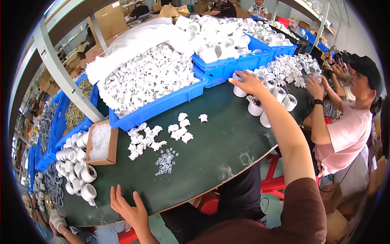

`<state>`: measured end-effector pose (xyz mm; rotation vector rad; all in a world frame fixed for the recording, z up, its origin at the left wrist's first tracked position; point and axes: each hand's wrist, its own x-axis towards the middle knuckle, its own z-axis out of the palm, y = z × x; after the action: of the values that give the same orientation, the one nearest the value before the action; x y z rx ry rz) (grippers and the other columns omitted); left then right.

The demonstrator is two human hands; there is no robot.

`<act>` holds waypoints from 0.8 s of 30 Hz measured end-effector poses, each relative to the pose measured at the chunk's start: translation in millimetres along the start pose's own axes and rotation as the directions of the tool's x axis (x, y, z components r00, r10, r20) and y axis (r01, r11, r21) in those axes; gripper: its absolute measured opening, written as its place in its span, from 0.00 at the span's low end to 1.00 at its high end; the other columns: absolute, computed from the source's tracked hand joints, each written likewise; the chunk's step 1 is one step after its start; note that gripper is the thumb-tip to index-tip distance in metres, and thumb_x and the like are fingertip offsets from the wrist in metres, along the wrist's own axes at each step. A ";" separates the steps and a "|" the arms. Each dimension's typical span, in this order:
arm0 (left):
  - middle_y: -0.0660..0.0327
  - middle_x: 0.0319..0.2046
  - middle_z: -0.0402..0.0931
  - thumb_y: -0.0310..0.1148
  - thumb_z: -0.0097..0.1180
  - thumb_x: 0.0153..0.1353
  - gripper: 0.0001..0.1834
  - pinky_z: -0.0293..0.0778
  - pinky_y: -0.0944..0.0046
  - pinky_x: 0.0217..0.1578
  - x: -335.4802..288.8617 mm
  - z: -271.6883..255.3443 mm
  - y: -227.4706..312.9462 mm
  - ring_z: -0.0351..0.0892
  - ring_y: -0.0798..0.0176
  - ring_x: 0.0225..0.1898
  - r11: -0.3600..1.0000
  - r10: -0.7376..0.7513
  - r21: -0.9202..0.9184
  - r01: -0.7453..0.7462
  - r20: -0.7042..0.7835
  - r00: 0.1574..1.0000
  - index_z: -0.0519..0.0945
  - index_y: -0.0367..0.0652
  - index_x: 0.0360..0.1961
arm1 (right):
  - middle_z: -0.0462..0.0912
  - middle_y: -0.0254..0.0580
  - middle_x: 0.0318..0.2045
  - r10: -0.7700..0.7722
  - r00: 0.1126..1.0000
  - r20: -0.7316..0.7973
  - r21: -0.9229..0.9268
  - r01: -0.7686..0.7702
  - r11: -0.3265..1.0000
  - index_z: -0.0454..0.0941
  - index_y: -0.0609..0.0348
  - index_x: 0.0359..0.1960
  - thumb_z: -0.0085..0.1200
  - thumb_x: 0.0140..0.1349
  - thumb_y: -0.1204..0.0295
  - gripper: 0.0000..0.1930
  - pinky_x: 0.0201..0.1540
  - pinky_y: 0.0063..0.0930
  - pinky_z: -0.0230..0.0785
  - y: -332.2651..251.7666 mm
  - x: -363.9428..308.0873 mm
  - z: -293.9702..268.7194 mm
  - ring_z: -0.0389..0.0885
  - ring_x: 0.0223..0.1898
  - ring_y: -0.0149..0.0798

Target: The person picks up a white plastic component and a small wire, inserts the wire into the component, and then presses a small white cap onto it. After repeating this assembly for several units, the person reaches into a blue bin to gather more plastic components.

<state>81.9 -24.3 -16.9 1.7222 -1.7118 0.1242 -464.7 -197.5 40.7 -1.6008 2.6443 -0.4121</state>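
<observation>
My right hand (248, 83) reaches to the far right of the table. Its thumb and fingers are around the top of a white cup-shaped plastic housing (239, 92), which they partly hide. Several similar white housings (255, 106) stand upright beside it, dark parts showing inside some. Near the front edge, my left hand (129, 208) hovers with fingers spread, holding nothing. Beyond it lie small translucent plastic rings (165, 162) in a loose heap. Small white plastic brackets (140, 142) are scattered behind the rings, a single bracket (203, 118) apart from them.
Blue bins hold white brackets (150, 77) and white housings (219, 44). A cardboard box (107, 152) of clear small pieces stands left, beside piled white housings (81, 177). A metal post (61, 69) rises at left. A co-worker in pink (345, 130) sits at right.
</observation>
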 end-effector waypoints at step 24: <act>0.49 0.61 0.71 0.28 0.57 0.66 0.20 0.67 0.48 0.58 -0.4 4.4 -4.6 0.70 0.44 0.59 0.998 0.063 0.003 -0.063 0.006 0.998 0.75 0.35 0.58 | 0.82 0.54 0.55 -0.649 0.684 -0.333 0.244 0.727 0.641 0.81 0.62 0.54 0.61 0.67 0.60 0.20 0.63 0.43 0.68 -37.9 -62.9 -14.1 0.79 0.59 0.52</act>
<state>84.3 -26.8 -22.2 1.6729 -1.7720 0.1501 -404.2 -156.1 56.0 -2.4796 1.7509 -1.0706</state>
